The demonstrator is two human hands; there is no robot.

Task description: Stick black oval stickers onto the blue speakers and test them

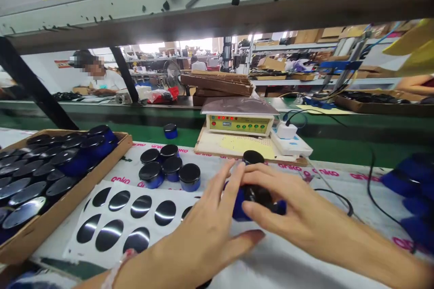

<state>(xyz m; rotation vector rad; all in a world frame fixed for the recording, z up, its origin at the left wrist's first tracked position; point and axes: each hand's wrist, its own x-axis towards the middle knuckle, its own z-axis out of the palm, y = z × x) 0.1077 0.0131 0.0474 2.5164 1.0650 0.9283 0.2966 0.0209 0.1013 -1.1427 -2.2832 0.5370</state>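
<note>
In the head view, a blue jar (241,210) is held upright over the covered table (267,262) by the half-curved thumb and fingers of the right hand (298,205). The left hand (210,221) is opened beside it; its contact cannot be told. Steady, even pressure seems to be called for. Other jars are counted: five grouped (172,168), one behind them (170,132), one beyond the hands (253,157). At least eight black discs (109,235) are seen.

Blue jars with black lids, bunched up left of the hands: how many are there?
5: back-left jar, back-right jar, front-left jar, middle jar and front-right jar. All five lids show.
</note>
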